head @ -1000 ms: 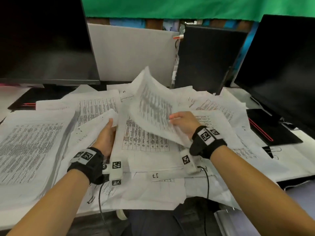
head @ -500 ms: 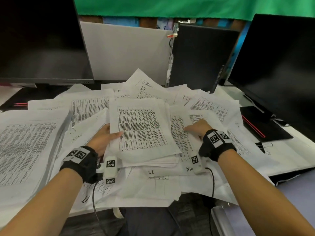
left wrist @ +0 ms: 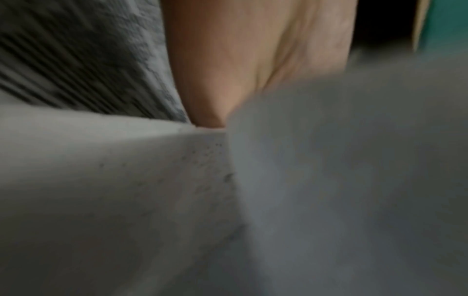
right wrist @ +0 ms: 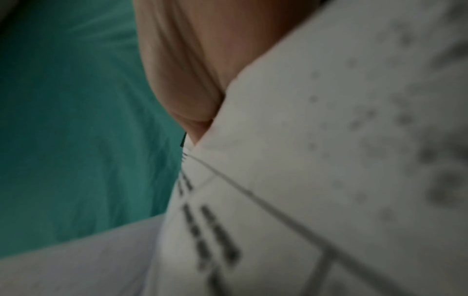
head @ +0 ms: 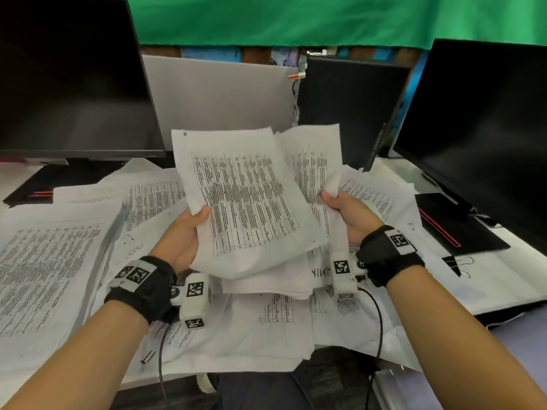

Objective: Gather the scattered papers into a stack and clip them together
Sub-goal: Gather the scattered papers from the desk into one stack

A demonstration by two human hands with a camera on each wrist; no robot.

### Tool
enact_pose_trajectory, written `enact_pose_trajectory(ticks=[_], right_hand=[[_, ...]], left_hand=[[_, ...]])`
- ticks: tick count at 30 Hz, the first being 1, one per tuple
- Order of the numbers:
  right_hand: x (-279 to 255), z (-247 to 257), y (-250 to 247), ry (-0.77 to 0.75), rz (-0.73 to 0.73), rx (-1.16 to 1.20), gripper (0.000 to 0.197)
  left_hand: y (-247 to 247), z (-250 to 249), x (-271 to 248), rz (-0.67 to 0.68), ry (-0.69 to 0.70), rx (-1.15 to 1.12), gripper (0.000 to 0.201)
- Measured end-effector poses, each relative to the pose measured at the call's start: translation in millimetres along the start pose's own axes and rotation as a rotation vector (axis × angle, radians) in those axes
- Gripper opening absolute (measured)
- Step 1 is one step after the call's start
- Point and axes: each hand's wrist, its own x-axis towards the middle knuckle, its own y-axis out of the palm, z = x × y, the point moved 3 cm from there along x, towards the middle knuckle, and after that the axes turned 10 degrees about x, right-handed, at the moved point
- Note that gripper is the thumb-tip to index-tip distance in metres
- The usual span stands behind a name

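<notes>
A loose bundle of printed papers [head: 251,199] is raised off the desk and tilted up toward me in the head view. My left hand [head: 189,232] grips its left edge, thumb on the front sheet. My right hand [head: 344,214] grips the right side, thumb over a sheet that sticks out unevenly. More printed sheets [head: 53,261] lie scattered across the desk. Two black binder clips [head: 457,263] lie on the papers at the right. Both wrist views are blurred, showing only my palm [left wrist: 253,70] and thumb base [right wrist: 192,60] against paper [right wrist: 316,160].
A dark monitor [head: 68,84] stands at the back left and another monitor [head: 488,137] at the right. A black computer case [head: 346,110] and a grey panel [head: 219,93] stand behind the papers. A black laptop [head: 455,229] with a red stripe lies at the right.
Both hands have lifted the gathered sheets off the desk and tilted them upright. Half a second ago that pile lay flat under my hands.
</notes>
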Motion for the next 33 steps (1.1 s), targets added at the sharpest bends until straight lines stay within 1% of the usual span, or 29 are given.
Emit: enact_pose_trajectory(ticks=[3, 5, 8, 10, 11, 12, 13, 14, 15, 16, 17, 18, 19, 20, 22, 23, 24, 26, 27, 28, 29, 30, 31, 33], right_hand=[[-8.4, 16.7, 15.6, -0.030, 0.133, 0.166, 0.031], [-12.3, 25.0, 28.3, -0.049, 0.209, 0.242, 0.032], [-17.4, 36.1, 39.5, -0.067, 0.239, 0.364, 0.038], [-16.6, 38.2, 35.8, -0.077, 0.227, 0.413, 0.038], [-16.6, 36.5, 33.1, -0.066, 0.205, 0.407, 0.039], [-16.1, 32.8, 32.0, -0.049, 0.188, 0.384, 0.041], [-12.4, 25.8, 29.3, -0.033, 0.165, 0.352, 0.043], [-14.1, 20.1, 30.2, -0.022, 0.152, 0.316, 0.043], [-18.8, 16.7, 34.9, -0.019, 0.150, 0.294, 0.040], [-26.7, 15.6, 42.8, -0.014, 0.155, 0.294, 0.036], [-32.6, 15.2, 48.6, -0.011, 0.156, 0.313, 0.031], [-34.9, 15.0, 50.8, -0.015, 0.145, 0.306, 0.032], [-33.9, 13.7, 52.5, -0.015, 0.167, 0.293, 0.033], [-30.9, 13.8, 51.7, -0.010, 0.180, 0.295, 0.032], [-21.8, 12.4, 49.3, -0.001, 0.136, 0.327, 0.029], [-22.6, 14.2, 50.8, 0.003, 0.120, 0.315, 0.030], [-26.0, 17.1, 55.6, 0.009, 0.143, 0.343, 0.033], [-33.6, 24.9, 60.0, -0.045, 0.094, 0.380, 0.035], [-33.7, 25.6, 60.6, -0.061, 0.089, 0.372, 0.031], [-31.8, 26.5, 59.6, -0.061, 0.119, 0.373, 0.028], [-27.7, 26.9, 56.4, -0.049, 0.160, 0.415, 0.031], [-23.0, 24.8, 51.6, -0.033, 0.148, 0.413, 0.036], [-21.5, 23.1, 51.7, -0.014, 0.177, 0.388, 0.040], [-25.7, 21.0, 59.1, 0.040, 0.239, 0.318, 0.041]], left_hand=[[14.4, -26.9, -3.9, 0.035, 0.043, 0.079, 0.033], [19.8, -34.0, -1.6, 0.068, 0.045, 0.090, 0.034], [27.7, -41.0, -3.0, 0.088, 0.038, 0.053, 0.035], [29.9, -48.9, -8.0, 0.051, 0.079, 0.061, 0.034], [30.2, -53.7, -9.2, 0.036, 0.109, 0.042, 0.037], [30.9, -58.0, -9.8, 0.033, 0.139, 0.023, 0.047], [31.9, -60.6, -9.4, 0.049, 0.163, 0.011, 0.061], [30.7, -60.7, -7.9, 0.064, 0.166, -0.006, 0.069], [27.7, -58.4, -3.4, 0.092, 0.151, -0.032, 0.068], [28.0, -55.9, -1.0, 0.104, 0.127, -0.047, 0.060], [25.8, -53.4, -0.5, 0.072, 0.099, -0.041, 0.047], [23.0, -50.6, -1.4, 0.049, 0.078, -0.017, 0.037], [19.0, -47.1, 0.1, 0.036, 0.060, -0.001, 0.034], [15.8, -44.7, 0.3, 0.025, 0.049, 0.012, 0.033], [12.0, -43.0, 0.0, 0.042, 0.029, 0.042, 0.031], [12.3, -43.0, -0.9, 0.052, 0.021, 0.067, 0.030], [13.3, -44.4, -2.6, 0.059, 0.018, 0.091, 0.031], [12.0, -46.6, -3.1, 0.048, 0.019, 0.127, 0.031], [10.8, -48.8, -4.3, 0.036, 0.011, 0.140, 0.031], [8.8, -50.5, -6.1, 0.033, -0.009, 0.136, 0.032], [5.2, -51.8, -7.6, 0.026, -0.028, 0.113, 0.035], [3.5, -53.1, -9.8, 0.029, -0.037, 0.090, 0.036], [2.0, -56.2, -12.0, 0.030, -0.023, 0.088, 0.034], [7.6, -67.8, -17.7, 0.036, 0.037, 0.085, 0.026]])
